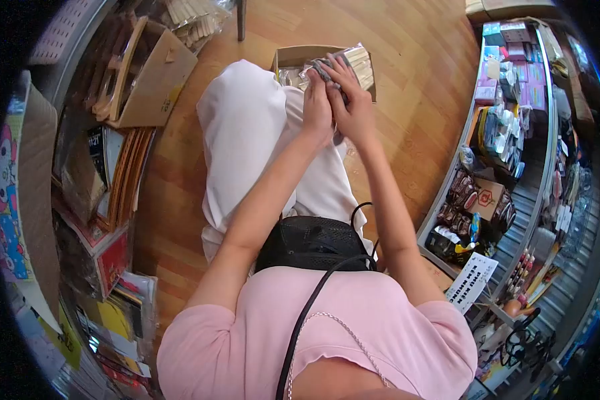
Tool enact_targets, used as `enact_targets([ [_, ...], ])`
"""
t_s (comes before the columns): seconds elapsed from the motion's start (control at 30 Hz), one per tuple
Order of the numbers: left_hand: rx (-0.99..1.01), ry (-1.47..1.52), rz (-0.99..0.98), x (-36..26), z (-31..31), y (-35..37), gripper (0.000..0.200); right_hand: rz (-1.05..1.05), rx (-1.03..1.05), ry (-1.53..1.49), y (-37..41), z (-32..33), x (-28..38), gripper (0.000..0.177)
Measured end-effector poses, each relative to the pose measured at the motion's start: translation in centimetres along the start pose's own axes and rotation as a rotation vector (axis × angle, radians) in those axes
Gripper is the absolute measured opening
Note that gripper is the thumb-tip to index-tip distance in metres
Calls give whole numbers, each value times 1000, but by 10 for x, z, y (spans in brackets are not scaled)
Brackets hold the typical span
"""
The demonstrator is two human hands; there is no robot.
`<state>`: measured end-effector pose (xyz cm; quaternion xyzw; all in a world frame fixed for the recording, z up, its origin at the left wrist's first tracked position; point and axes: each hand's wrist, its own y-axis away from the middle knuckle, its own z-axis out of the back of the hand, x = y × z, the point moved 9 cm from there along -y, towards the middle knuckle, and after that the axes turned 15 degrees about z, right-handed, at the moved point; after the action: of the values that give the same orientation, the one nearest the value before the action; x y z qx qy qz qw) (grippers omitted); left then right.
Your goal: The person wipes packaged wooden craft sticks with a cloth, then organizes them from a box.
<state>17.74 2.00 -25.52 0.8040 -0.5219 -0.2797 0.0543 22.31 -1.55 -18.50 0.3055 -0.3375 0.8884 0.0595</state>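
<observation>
My left hand [319,107] and my right hand [351,100] are pressed together above my knees, at the near side of an open cardboard box [305,51]. Between them is a crumpled grey cloth [324,67], which pokes out past the fingertips and below the palms. Its middle is hidden by the hands. My right fingers lie over the cloth, while the left fingers are closed against it from the other side. Just beyond the right fingers, a clear plastic packet of pale wooden sticks [361,65] rests at the box. More clear wrapping [290,77] shows inside the box.
Wood-look floor [413,120] surrounds the box. At left stand a cardboard carton [155,80] and shelves of packaged goods; bagged wooden sticks [197,17] lie beyond. A metal rack [523,220] full of small goods runs along the right. A black bag [313,243] sits on my lap.
</observation>
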Motion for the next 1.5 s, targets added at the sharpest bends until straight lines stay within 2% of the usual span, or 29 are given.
enact_targets([
  [0.03,19,-7,12,4,0,1,54,55,65,-52,-7,0,-2,33],
  [0.1,15,-38,18,13,-4,1,55,42,-47,79,-17,21,-31,30],
  [0.17,-31,-145,68,22,4,-1,64,-249,-307,-11,-2,44,-73,30],
  [0.23,-133,-217,70,22,12,-4,72,-474,-441,-38,24,47,-87,32],
  [0.3,-228,-317,13,10,18,-7,72,-332,-444,-6,24,39,-35,31],
  [0.33,-255,-390,18,-1,6,2,70,-377,-366,-59,36,22,-22,31],
  [0.37,-285,-463,22,-15,-8,13,69,-250,-370,-115,34,14,6,32],
  [0.4,-127,-260,74,-13,-20,16,63,-173,-297,-68,26,16,16,32],
  [0.47,-34,-215,73,-4,-23,12,60,-100,-229,-16,13,26,25,32],
  [0.53,64,-199,93,1,-27,14,58,138,-68,184,-7,34,29,31],
  [0.57,70,-200,100,6,-27,15,58,134,-71,191,-12,39,20,31],
  [0.63,-72,-241,151,20,-11,14,64,-61,-225,127,-14,60,-14,31],
  [0.67,-141,-262,171,25,-4,12,68,-56,-229,134,-14,63,-19,31],
  [0.73,-114,-240,123,21,-8,8,67,-486,-379,104,9,76,-56,31],
  [0.77,-97,-218,78,16,-9,6,66,-481,-386,110,17,74,-53,31],
  [0.83,-37,-167,24,1,-10,-6,60,-307,-457,-28,24,66,0,31],
  [0.9,-57,-219,141,10,-11,-2,58,-42,-248,79,15,37,39,30],
  [0.93,0,-132,191,15,-18,3,56,-112,-147,-6,15,23,37,36],
  [0.97,4,-139,196,16,-22,8,56,-115,-155,-3,14,25,32,36],
  [1.03,68,-139,118,10,-33,15,59,62,-185,219,-2,40,37,31],
  [1.23,87,-144,141,28,-10,3,72,59,-316,308,-22,75,-18,26],
  [1.3,-29,-182,163,31,-5,9,74,-396,-272,182,-6,87,-68,25],
  [1.33,-42,-187,127,27,-6,10,74,-401,-279,184,-1,95,-77,25],
  [1.4,-106,-201,59,12,-10,12,71,-568,-449,174,23,118,-97,26],
  [1.43,-172,-208,-15,1,-9,14,69,-569,-455,174,23,117,-87,26],
  [1.5,-152,-215,-66,-6,-7,3,66,-428,-683,137,39,121,-43,26],
])
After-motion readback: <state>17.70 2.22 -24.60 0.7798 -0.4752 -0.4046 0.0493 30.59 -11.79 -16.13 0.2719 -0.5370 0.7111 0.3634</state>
